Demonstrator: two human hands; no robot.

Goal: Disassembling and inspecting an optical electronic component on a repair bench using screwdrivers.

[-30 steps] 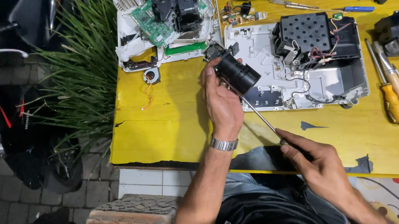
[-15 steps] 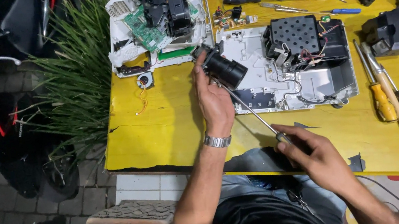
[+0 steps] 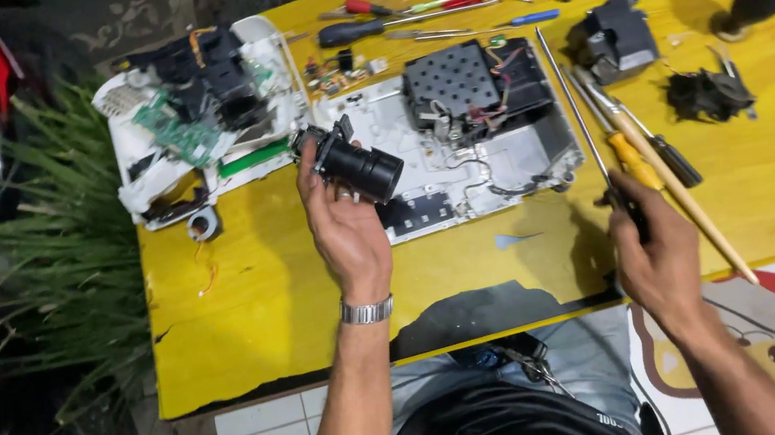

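- The right hand (image 3: 656,252) has moved: half a second ago it sat low by the person's lap with the long thin-shafted screwdriver aimed at the lens; now it is out at the bench's near edge on the right, the shaft (image 3: 571,94) lying away across the bench toward the far edge. I judge that the tool is being set down or swapped.
- That hand is closed around a dark handle; how tightly cannot be told, as the fingers are hidden from this side.
- The left hand (image 3: 343,223), with a metal wristwatch (image 3: 366,310), has stayed raised and grips the black cylindrical lens barrel (image 3: 355,162), fingers curled narrow around it, over the bench's middle.
- Just beside the right hand lie a yellow-handled screwdriver (image 3: 634,160) and a pale wooden stick (image 3: 684,198).
- Behind the lens sits the opened white device base (image 3: 459,153); toward the left edge, the white cover with a green circuit board (image 3: 182,135).
- More screwdrivers (image 3: 401,18) line the yellow bench's (image 3: 249,305) far edge.
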